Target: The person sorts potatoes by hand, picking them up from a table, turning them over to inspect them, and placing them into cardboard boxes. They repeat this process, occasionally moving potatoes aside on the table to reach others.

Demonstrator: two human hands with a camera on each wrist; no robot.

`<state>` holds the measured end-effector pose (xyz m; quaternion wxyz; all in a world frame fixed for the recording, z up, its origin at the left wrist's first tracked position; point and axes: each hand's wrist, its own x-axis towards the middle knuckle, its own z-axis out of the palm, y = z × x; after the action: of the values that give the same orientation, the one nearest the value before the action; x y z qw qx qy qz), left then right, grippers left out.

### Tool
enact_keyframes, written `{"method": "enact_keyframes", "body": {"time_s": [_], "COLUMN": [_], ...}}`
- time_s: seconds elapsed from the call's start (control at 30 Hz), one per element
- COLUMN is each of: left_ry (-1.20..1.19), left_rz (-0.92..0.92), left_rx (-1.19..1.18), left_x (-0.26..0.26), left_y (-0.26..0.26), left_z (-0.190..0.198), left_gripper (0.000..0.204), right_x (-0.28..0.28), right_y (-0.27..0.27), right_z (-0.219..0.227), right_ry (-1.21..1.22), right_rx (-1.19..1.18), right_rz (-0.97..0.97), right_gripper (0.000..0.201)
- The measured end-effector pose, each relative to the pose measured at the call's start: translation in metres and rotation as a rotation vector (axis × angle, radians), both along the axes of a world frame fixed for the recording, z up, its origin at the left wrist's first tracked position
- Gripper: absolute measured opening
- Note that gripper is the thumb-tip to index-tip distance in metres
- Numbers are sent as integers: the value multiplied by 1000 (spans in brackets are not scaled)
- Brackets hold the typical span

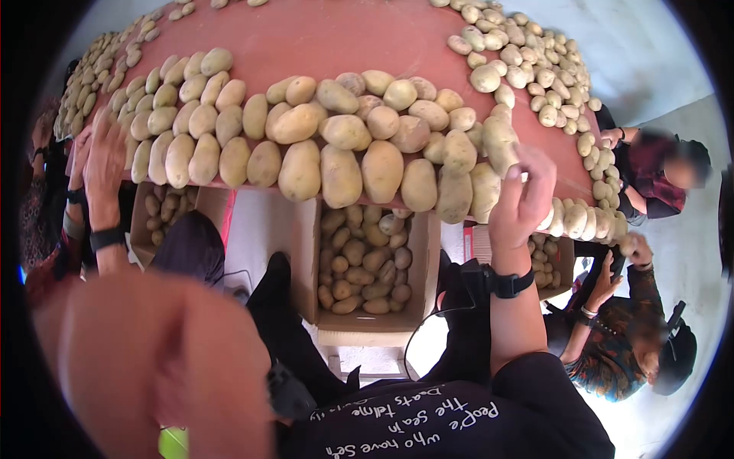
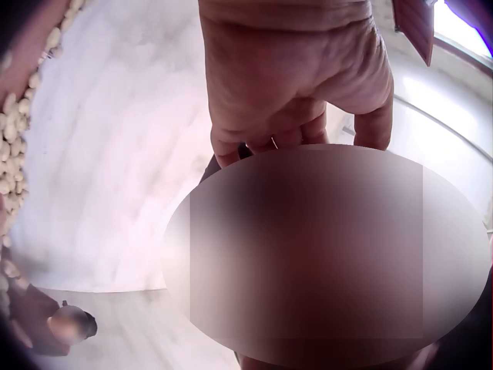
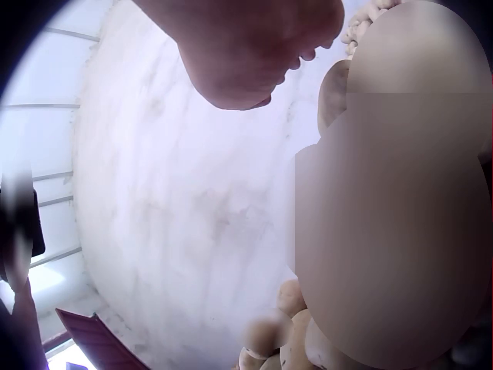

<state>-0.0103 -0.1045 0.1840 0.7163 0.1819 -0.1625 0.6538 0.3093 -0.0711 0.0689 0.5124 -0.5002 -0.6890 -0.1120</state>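
A red table (image 1: 344,38) carries rows of yellow potatoes (image 1: 340,176) along its near edge. My right hand (image 1: 524,191) reaches up to that edge, fingers curled round the lower end of one long potato (image 1: 498,139); a black strap circles the wrist. In the right wrist view only the right hand's (image 3: 254,54) underside shows, against a white ceiling. My left hand (image 1: 153,359) is a large blur low on the left, close to the camera. The left wrist view shows that left hand (image 2: 296,92) with fingers curled in and nothing clearly held.
Open cardboard boxes of potatoes (image 1: 367,268) stand under the table. Another person's hand (image 1: 103,157) lies on potatoes at the left edge. Two people (image 1: 657,172) crouch at the right of the table. More potatoes (image 1: 527,65) line the far right rim.
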Motion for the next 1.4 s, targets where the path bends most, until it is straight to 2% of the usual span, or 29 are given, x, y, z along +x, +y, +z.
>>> {"method": "enact_keyframes", "body": {"time_s": [0.07, 0.13, 0.2, 0.3, 0.4, 0.47, 0.6, 0.7, 0.87, 0.93, 1.03, 1.13, 1.23, 1.33, 1.4], "left_ry": [-23, -40, -55, -74, -54, -53, -41, -24, 14, 32, 70, 124, 130, 149, 190], "left_rz": [5, 3, 8, 25, 51, 76, 145, 182, 240, 247, 226, 195, 175, 174, 199], "left_rx": [1, 10, 2, -5, 36, 34, 10, 3, -56, -61, 26, 79, 100, 122, 147], "left_x": [-6, -11, -14, -25, -39, -43, -49, -50, -44, -41, -39, -43, -38, -34, -31], "left_y": [-2, -5, -8, -8, -7, -9, -12, -10, -11, -9, 1, 8, 15, 18, 16], "left_z": [-2, -4, -4, -3, -3, -1, -1, 1, 0, -2, -11, -17, -19, -22, -25], "left_gripper": [33, 34, 35, 36, 36, 34, 32, 30, 28, 27, 24, 25, 27, 28, 30], "right_x": [-22, -52, -73, -89, -89, -100, -145, -157, -153, -150, -145, -133, -120, -117, -108], "right_y": [-10, -20, -29, -39, -48, -55, -70, -85, -52, -47, -46, -55, -59, -54, -58], "right_z": [-12, -29, -59, -109, -196, -238, -266, -317, -304, -321, -338, -315, -316, -246, -231], "right_ry": [-64, 2, -44, -376, -438, -479, -616, -778, -763, -697, -678, -424, -228, -102, 107], "right_rx": [-22, -223, -572, -1150, -1350, -1463, -1574, -1635, -1908, -1935, -1907, -1726, -1697, -1765, -1690], "right_rz": [324, 637, 782, 728, 627, 538, 280, 112, 199, 225, 245, 321, 501, 555, 725], "right_gripper": [18, 15, 16, 22, 27, 30, 44, 54, 67, 68, 65, 63, 67, 65, 62]}}
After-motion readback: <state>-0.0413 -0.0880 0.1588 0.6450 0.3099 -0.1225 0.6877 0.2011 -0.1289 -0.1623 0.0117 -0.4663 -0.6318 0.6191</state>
